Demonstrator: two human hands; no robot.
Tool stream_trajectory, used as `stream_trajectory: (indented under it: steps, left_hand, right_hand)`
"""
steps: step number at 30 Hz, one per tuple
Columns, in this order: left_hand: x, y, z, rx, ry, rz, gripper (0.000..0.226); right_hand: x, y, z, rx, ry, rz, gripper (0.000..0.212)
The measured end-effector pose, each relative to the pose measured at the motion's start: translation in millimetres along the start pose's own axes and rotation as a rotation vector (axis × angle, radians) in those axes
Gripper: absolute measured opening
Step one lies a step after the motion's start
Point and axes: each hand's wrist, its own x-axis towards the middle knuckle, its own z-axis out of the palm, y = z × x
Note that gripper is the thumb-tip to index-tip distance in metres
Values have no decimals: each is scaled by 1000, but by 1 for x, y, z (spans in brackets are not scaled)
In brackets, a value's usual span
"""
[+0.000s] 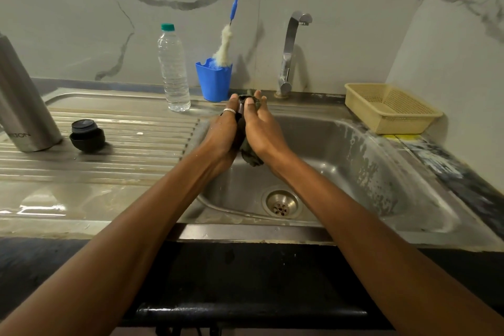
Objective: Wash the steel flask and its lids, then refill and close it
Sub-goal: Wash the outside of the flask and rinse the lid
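Over the left side of the sink basin (341,150) my left hand (222,131) and my right hand (263,128) are pressed together. Between them sit a small dark lid (242,99), mostly hidden, and a dark green scrub pad (252,157) that hangs out below the palms. My right hand holds the pad; my left hand holds the lid. The steel flask (20,98) stands upright and uncapped at the far left of the drainboard. A second black lid (87,135) lies beside it on the ribbed drainboard (122,161).
A clear water bottle (173,68) with a green cap and a blue cup (214,80) holding a bottle brush (225,46) stand behind the drainboard. The tap (290,52) is off. A beige basket (390,108) sits right of the sink.
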Motion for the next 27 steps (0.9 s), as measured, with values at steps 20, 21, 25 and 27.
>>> stream_trajectory:
  steps: [20, 21, 25, 27]
  left_hand:
    - [2, 5, -4, -178, 101, -36, 40]
    - [4, 6, -11, -174, 143, -14, 36]
    - [6, 8, -25, -207, 157, -31, 37]
    - [7, 7, -22, -198, 92, -65, 46]
  right_hand:
    - [-18, -7, 10, -68, -84, -91, 56]
    - [-21, -8, 17, -73, -109, -107, 56]
    - [-17, -10, 26, -57, -161, -106, 57]
    - [-9, -9, 18, -57, -120, -92, 57]
